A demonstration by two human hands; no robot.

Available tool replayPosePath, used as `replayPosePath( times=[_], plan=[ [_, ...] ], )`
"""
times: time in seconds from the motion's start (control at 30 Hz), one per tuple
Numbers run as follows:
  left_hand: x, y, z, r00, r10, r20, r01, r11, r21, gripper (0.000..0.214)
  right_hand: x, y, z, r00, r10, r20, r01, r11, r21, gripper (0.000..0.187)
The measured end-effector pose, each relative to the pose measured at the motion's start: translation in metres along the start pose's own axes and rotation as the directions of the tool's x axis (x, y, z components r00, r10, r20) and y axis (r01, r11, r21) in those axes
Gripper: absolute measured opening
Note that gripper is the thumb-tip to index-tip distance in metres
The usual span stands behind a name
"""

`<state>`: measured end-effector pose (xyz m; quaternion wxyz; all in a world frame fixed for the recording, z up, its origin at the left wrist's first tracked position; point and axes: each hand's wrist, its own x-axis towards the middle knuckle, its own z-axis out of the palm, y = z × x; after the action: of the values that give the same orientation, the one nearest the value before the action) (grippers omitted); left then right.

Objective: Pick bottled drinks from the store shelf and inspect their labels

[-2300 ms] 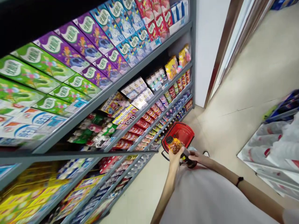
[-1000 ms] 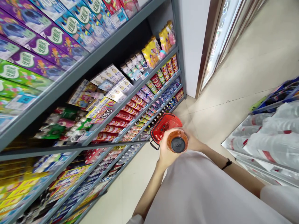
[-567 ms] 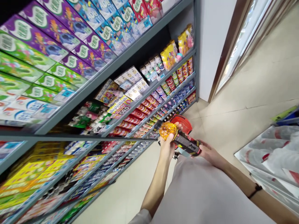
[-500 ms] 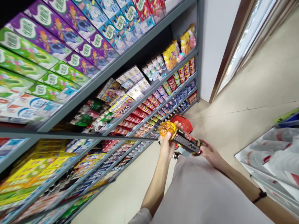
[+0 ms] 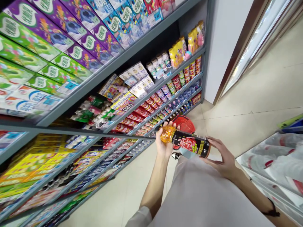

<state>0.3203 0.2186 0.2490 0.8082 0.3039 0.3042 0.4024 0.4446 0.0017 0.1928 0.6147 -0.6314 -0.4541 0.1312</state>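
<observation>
A drink bottle (image 5: 189,142) of amber liquid with a black, red and yellow label lies nearly level in front of my grey shirt. Its upper end is in my left hand (image 5: 163,142), with the fingers wrapped round the amber part below the dark cap. My right hand (image 5: 223,157) has its fingers and thumb on either side of the base. The label's red graphic faces up toward me. Behind the bottle, a red shopping basket (image 5: 184,124) is partly hidden.
Grey shelves (image 5: 132,47) on the left carry drink cartons (image 5: 59,34), small bottles and cans. Clear plastic-wrapped goods (image 5: 272,151) stand at the right. A white wall panel (image 5: 219,47) ends the shelving, and pale floor tiles (image 5: 227,126) lie beyond.
The bottle has turned about its length, so the red label graphic now shows. My right hand has moved slightly right, its fingers wider around the base. My left hand stays at the upper end.
</observation>
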Motion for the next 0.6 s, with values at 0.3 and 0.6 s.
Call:
replayPosePath(
  times=[0.3, 0.6],
  plan=[
    [0.009, 0.004, -0.001, 1.000, 0.026, 0.005, -0.025, 0.995, -0.095, 0.022, 0.008, 0.014, 0.020, 0.847, 0.411, 0.337, -0.532, 0.631, 0.565, 0.066],
    [0.012, 0.003, -0.009, 1.000, -0.030, -0.010, 0.028, 0.990, -0.141, 0.029, 0.007, 0.012, 0.020, 0.901, 0.322, 0.290, -0.430, 0.747, 0.508, 0.054]
  ],
)
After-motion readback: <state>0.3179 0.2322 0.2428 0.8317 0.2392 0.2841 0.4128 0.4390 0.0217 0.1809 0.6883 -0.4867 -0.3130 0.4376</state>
